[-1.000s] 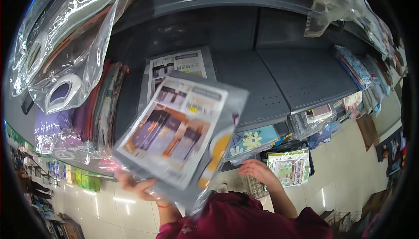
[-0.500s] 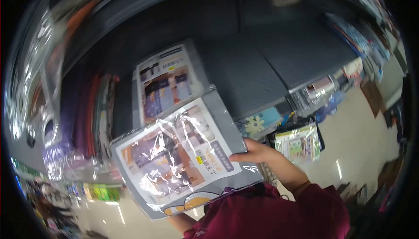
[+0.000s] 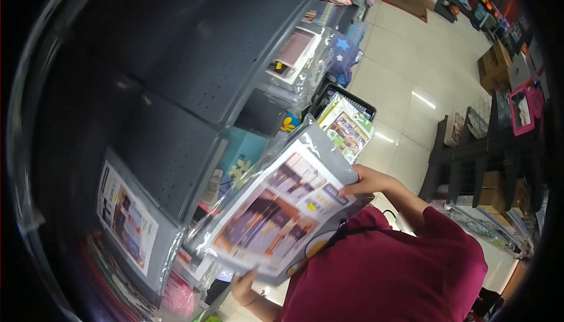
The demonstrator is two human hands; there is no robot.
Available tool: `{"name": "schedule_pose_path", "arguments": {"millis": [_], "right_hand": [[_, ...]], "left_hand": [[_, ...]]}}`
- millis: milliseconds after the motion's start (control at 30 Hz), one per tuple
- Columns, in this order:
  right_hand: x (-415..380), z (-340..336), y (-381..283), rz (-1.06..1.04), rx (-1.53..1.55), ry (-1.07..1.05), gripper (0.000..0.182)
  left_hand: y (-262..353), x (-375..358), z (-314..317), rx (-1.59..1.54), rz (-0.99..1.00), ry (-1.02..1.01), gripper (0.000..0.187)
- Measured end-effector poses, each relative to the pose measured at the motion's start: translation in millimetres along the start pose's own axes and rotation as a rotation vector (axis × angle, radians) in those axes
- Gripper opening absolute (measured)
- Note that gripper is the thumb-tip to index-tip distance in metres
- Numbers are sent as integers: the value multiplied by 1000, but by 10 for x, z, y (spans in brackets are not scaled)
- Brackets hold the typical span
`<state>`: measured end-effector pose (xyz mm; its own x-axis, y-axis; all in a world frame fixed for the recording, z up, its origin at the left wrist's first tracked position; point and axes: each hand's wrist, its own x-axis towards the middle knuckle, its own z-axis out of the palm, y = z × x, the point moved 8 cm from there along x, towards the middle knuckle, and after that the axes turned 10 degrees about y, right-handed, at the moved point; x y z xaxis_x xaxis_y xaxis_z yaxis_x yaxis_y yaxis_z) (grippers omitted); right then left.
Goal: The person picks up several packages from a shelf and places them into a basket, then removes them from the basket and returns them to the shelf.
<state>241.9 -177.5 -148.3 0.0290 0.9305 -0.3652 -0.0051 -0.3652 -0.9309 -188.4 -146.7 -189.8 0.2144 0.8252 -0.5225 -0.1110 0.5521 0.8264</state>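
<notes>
In front of my maroon shirt I hold a flat, clear-plastic-wrapped package. It contains grey material and a white printed card with photos and a small yellow sticker. My right hand is closed on its right edge, thumb on top. At the lower left corner, my left hand grips the package, its thumb also on top and the other fingers hidden beneath. A similar wrapped package lies on the dark shelf, to the left of the one I hold.
Lower down past the shelf edge are more wrapped packs, a light blue pack with a flower print and a black bin with green-and-white packs. A tiled aisle runs to another rack with cardboard boxes.
My view has turned right, toward the aisle. The held package has swung away from the similar one on the shelf, and my left hand, mostly hidden before, now shows at its corner.
</notes>
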Motion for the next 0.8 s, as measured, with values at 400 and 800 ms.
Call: {"name": "schedule_pose_path", "arguments": {"millis": [400,800], "right_hand": [[744,-2261,2177,79,-325,550,47],[1570,-3220,3775,346,-670,650,92]], "left_hand": [[-1958,2190,2444,469,246,148,37],[-3960,3002,2243,545,-222,325,84]]}}
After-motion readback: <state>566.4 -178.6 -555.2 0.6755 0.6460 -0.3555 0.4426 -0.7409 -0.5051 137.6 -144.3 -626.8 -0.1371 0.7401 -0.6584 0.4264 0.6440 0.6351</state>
